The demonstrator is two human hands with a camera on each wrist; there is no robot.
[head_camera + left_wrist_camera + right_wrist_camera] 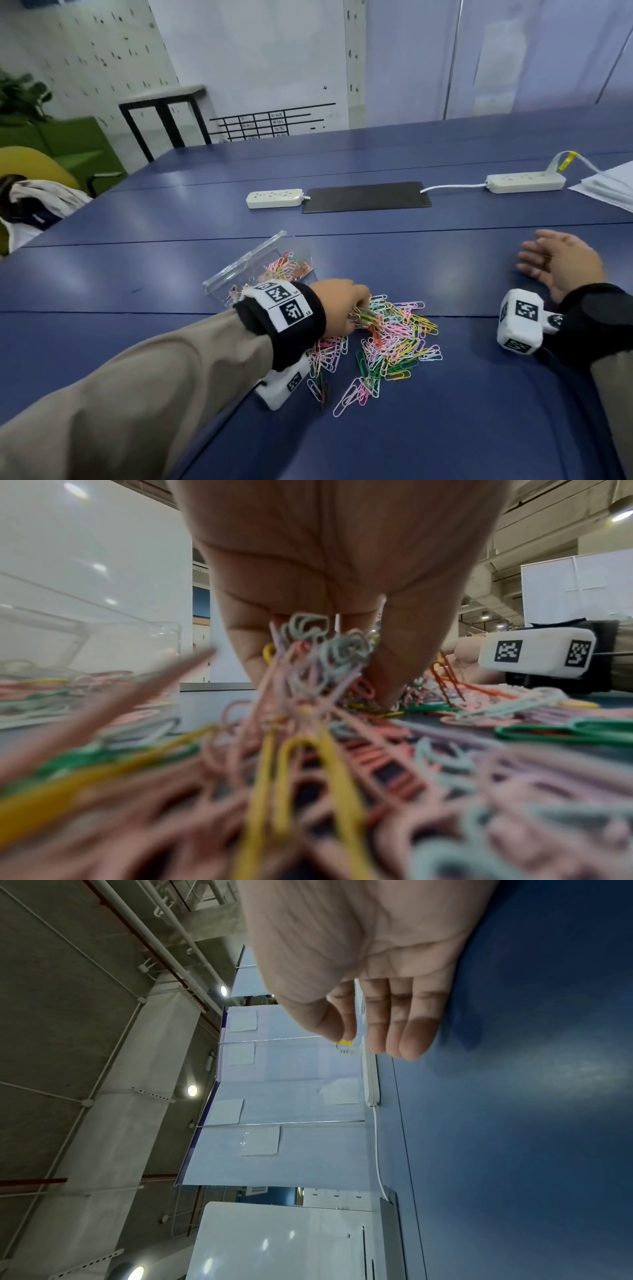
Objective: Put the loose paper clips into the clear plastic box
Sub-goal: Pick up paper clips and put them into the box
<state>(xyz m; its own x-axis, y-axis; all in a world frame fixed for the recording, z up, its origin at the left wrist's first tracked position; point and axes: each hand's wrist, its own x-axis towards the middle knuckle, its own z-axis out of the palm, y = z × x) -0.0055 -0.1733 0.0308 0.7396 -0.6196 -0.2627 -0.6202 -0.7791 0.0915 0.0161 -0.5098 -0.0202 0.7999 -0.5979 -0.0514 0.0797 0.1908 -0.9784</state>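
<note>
A pile of coloured paper clips (390,339) lies on the blue table in front of me. My left hand (342,305) is down on the pile's left side, its fingers curled round a bunch of clips (308,653). The clear plastic box (253,270) stands open just beyond my left wrist, lid raised, with several clips inside (287,265); the left wrist view shows the box wall (85,631) at the left. My right hand (561,263) rests on its side on the table far to the right, fingers (411,1031) relaxed and holding nothing.
Two white power strips (275,198) (525,182) and a black mat (366,197) lie across the table's far middle. White papers (613,188) sit at the far right edge. A yellow chair with clothes (34,192) stands at the left.
</note>
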